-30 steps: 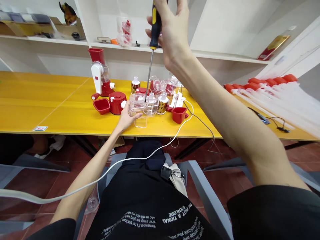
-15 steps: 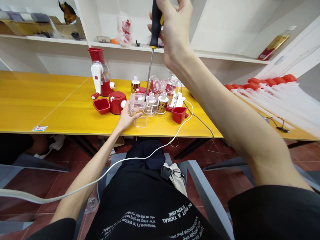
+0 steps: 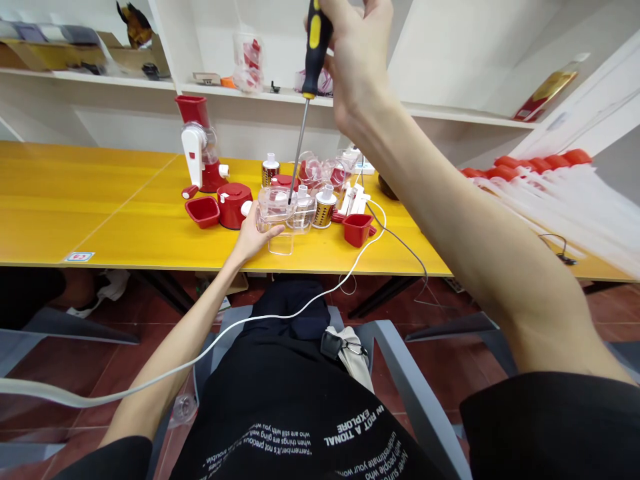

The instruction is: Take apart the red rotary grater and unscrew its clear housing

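My right hand (image 3: 357, 50) is raised high, fingers closed round the black and yellow handle of a screwdriver (image 3: 317, 50). Its shaft slants down, and the dark tip meets a clear plastic housing (image 3: 277, 205); whether a screw sits there is too small to see. My left hand (image 3: 256, 235) grips the left side of that housing, thumb along the front. Just left of this hand stands a red round base (image 3: 234, 205). Right behind the housing is a metal grater drum (image 3: 325, 207) with a white top.
An assembled red and white rotary grater (image 3: 200, 147) stands at the back left. Red hoppers (image 3: 203, 211) lie on the yellow table (image 3: 125, 227). A white cable (image 3: 280, 316) crosses in front of me. Red-capped translucent bags (image 3: 560, 193) are at the right. Shelves (image 3: 450, 115) run behind.
The screwdriver handle has turned, so its yellow patch now faces me. My right hand has shifted slightly right. My left hand and the housing stay in place.
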Tool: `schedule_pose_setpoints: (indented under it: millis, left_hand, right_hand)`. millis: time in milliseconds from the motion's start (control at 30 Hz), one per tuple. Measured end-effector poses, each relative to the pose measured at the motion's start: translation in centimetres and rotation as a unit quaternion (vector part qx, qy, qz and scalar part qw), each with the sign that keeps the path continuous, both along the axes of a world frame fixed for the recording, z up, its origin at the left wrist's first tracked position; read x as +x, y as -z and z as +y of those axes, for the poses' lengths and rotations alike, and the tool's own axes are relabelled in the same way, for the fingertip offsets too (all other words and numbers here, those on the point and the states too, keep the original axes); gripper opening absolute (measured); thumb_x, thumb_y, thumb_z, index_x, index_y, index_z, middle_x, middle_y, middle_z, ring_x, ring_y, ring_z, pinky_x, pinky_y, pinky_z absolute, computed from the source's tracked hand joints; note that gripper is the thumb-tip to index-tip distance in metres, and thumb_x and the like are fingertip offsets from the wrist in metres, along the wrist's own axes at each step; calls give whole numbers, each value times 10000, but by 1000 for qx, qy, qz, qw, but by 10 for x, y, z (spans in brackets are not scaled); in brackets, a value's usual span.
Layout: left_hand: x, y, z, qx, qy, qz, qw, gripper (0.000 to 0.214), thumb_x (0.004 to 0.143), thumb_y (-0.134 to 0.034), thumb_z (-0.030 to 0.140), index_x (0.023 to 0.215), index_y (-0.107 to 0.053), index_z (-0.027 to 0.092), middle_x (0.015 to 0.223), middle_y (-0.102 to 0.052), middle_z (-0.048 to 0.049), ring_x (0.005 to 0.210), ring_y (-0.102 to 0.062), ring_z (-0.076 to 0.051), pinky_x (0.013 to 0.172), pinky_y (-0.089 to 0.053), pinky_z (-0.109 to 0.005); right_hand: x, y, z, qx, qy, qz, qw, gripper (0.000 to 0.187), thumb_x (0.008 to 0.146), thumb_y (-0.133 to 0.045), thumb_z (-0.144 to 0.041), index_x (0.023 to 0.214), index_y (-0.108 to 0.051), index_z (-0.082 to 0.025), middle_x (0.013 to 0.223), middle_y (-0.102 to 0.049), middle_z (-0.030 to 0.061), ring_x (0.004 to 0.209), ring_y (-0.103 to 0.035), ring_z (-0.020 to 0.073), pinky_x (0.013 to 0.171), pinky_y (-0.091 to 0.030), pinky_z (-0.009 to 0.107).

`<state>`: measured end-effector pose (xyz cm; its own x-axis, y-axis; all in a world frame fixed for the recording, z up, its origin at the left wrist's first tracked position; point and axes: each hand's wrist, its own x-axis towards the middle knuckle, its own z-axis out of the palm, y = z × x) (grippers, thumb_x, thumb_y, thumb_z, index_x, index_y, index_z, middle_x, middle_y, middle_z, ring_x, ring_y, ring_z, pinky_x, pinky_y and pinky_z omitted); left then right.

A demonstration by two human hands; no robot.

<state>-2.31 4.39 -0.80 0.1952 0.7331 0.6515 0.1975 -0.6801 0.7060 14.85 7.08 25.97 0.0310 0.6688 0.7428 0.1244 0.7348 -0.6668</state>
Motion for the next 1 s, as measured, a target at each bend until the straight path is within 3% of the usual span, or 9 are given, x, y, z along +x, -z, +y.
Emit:
schedule_pose_setpoints:
  millis: [100,167,233,333,500,600,700,833,1000]
  left_hand:
    - [0,-1,0,2,-1,-1,1000,874,701,-749,805,1288,-547,189,1295,-705,-157,1316,-630,-383,1110,-510,-527]
    - [0,-1,-1,1,0,-2,1000,882,694,-751,808,1288,-546,190,1305,-702,-161,1326,-624,-386,1113,-509,-529]
    - [0,-1,-1,-3,1,-2,1000,890,691,-756,806,1301,-543,194,1311,-703,-163,1327,-626,-386,1112,-511,-532]
    - [0,0,0,-5,1,-3,1000,883,696,-757,801,1304,-545,197,1308,-706,-163,1327,-629,-385,1110,-514,-535]
    - [0,-1,-1,-6,4,-8,1000,879,685,-767,799,1284,-548,194,1320,-701,-164,1335,-622,-385,1119,-510,-537]
    - [1,-3,-3,-4,0,-5,1000,877,684,-759,809,1266,-549,187,1310,-703,-169,1315,-632,-387,1115,-511,-543]
    - [1,-4,-4,-4,0,-9,1000,882,678,-761,811,1257,-550,181,1297,-706,-171,1292,-643,-384,1118,-508,-552]
    - [2,-5,-5,-7,0,-11,1000,891,675,-759,814,1271,-546,187,1292,-707,-166,1288,-644,-383,1113,-511,-558]
    - [2,-3,-4,-6,-1,-9,1000,880,678,-757,811,1266,-545,192,1268,-714,-154,1251,-665,-370,1094,-524,-556]
  right_hand:
    - [-7,0,-11,-14,-31,97,995,154,1102,-223,-202,1020,-340,-259,843,-502,-42,697,-576,43,601,-439,126]
    - [-12,1,-16,-35,-36,100,994,153,1111,-219,-236,1074,-364,-268,876,-494,-48,686,-593,35,575,-443,124]
    - [-15,1,-16,-42,-9,121,992,113,1099,-339,-219,1185,-360,-291,883,-489,-67,666,-593,28,588,-472,116]
    - [-14,3,-12,-12,11,126,992,288,1041,-510,-156,1233,-339,-285,791,-482,-97,633,-586,28,584,-495,106]
    - [-11,7,-16,5,-49,98,994,108,1099,-334,-206,1194,-322,-258,774,-525,-86,698,-709,49,511,-473,86]
    - [-16,7,-22,-10,-54,120,991,145,1126,-215,-227,1239,-299,-265,879,-583,-64,751,-735,44,535,-496,83]
    - [-20,5,-20,-12,-26,122,992,114,1123,-274,-223,1216,-315,-275,899,-535,-81,718,-705,12,560,-520,83]
    - [-19,3,-9,39,53,104,992,210,1080,-467,-145,1200,-339,-261,716,-427,-105,669,-628,20,590,-506,73]
    - [-20,5,-15,8,-19,133,991,153,1142,-214,-185,1225,-324,-251,789,-487,-73,614,-606,21,551,-497,100]
